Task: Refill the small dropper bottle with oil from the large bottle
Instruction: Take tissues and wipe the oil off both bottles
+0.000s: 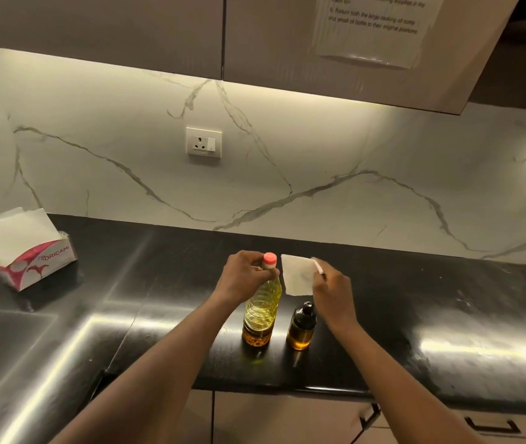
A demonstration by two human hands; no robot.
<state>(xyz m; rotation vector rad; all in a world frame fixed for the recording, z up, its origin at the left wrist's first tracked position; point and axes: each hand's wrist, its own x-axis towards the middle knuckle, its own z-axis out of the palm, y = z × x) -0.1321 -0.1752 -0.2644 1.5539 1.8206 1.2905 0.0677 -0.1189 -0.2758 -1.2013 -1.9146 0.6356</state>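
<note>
The large clear oil bottle [262, 310] with yellow oil and a pink cap stands upright on the black counter [415, 315]. My left hand [245, 277] grips its neck just below the cap. To its right stands the small dark dropper bottle [301, 328], capped, with amber oil in its lower part. My right hand [332, 291] hovers above and behind the dropper bottle, pinching a folded white tissue [298, 275] held up beside the large bottle's cap.
A pink and white tissue box [36, 257] with tissues sticking out sits at the far left of the counter. A wall socket [204, 144] is on the marble backsplash. An instruction sheet [373, 27] hangs on the upper cabinet. Drawer handles [492, 426] lie below the counter edge.
</note>
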